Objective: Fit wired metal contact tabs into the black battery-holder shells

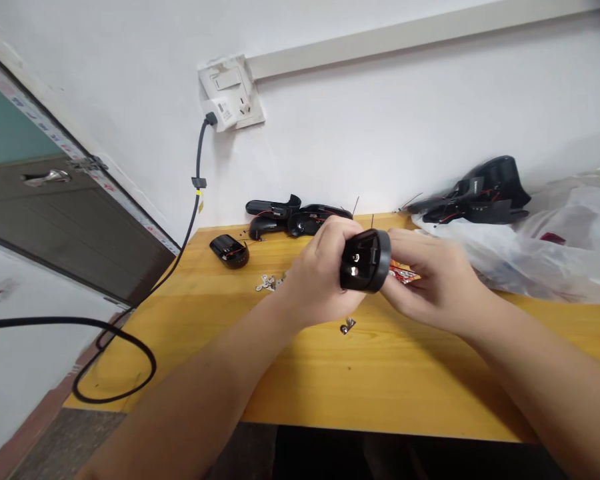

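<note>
Above the table, my left hand (323, 277) is closed around a black plastic casing (363, 263), a hollow piece with a rounded rim. Two small shiny metal spots show inside its hollow. On the other side, the fingers and thumb of my right hand (437, 280) are bent against the rim of the same casing. Red and silvery small parts (404, 273) show between my right fingers and thumb; whether they are touched I cannot tell. Below the hands lie a few small metal pieces (348, 326). More small metal pieces (267, 283) are partly hidden behind my left wrist.
A similar black casing (229, 251) lies at the left of the wooden table (300, 393). Several black casings with wires (310, 219) rest by the wall. At right, more black casings (490, 197) stand behind a plastic bag (570, 233). A black cable (199, 157) hangs from the socket.
</note>
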### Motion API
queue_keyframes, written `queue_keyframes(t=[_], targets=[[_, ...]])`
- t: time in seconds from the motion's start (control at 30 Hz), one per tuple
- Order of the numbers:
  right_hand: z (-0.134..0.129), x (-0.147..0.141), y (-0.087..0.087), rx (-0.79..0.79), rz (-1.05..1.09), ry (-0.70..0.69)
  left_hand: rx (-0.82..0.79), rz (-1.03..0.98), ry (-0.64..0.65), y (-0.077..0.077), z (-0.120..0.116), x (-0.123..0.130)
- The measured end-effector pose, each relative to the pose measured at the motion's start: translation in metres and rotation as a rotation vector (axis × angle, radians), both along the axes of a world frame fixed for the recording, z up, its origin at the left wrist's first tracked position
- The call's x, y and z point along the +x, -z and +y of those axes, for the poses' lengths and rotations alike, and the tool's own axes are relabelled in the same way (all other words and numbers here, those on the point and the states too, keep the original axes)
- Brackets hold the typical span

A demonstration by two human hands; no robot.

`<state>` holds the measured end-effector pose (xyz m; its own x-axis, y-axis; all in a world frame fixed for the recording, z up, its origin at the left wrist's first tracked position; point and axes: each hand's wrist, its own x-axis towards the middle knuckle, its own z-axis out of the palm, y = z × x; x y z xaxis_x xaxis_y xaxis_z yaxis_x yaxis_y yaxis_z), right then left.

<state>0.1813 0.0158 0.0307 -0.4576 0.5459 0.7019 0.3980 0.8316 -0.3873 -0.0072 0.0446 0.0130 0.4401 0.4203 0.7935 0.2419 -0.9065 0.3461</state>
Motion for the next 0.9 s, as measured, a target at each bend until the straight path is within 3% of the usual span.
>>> queue_keyframes(t=[0.47, 0.73, 0.9], targets=[[-0.0033, 0.0042, -0.0057, -0.207, 0.005, -0.040, -0.003, 0.081, 0.085, -0.0004, 0.0026, -0.0003], [-0.0015, 0.0056, -0.0097, -0.446, 0.029, -0.047, -0.002, 0.082, 0.015, 0.0062, 0.0031, 0.0019], [0.0030, 0.0061, -0.0083, -0.520, 0.093, -0.129, 0.005, 0.121, -0.006, 0.0058, 0.0024, 0.0028]])
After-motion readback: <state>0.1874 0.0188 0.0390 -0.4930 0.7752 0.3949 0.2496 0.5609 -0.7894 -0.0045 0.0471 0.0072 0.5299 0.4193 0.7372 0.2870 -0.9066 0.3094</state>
